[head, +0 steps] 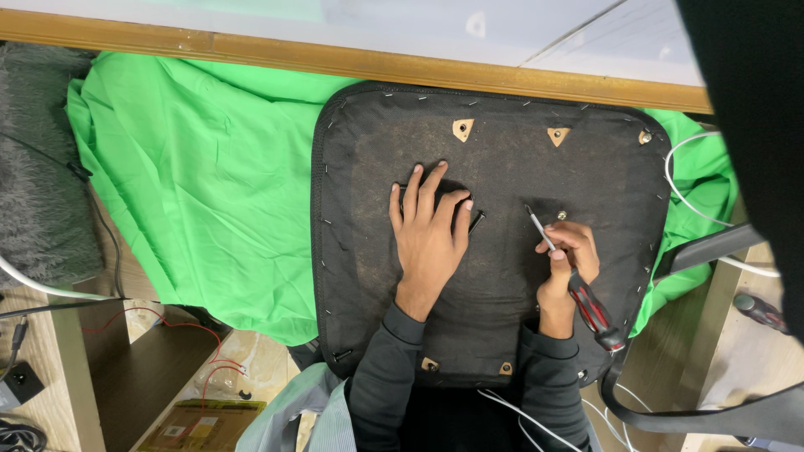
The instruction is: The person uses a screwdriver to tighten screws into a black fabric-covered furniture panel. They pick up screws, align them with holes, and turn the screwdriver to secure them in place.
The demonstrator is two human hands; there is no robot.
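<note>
An upturned black chair seat (pixel 502 159) lies on a green cloth (pixel 209 167), its fabric underside stapled round the edge. My left hand (pixel 429 236) rests flat on the middle of it, fingers apart, with a dark bolt (pixel 476 221) just by its fingertips. My right hand (pixel 568 266) grips a screwdriver (pixel 578 285) with a red and black handle; its metal shaft points up and left. A small screw (pixel 562 215) sits in the seat just above that hand.
A wooden edge (pixel 335 59) runs along the top. A black armrest (pixel 712 247) and white cables (pixel 678 188) lie to the right, with a second red-handled tool (pixel 760 310). Grey fluffy fabric (pixel 38 167) and red wires (pixel 201 343) are at left.
</note>
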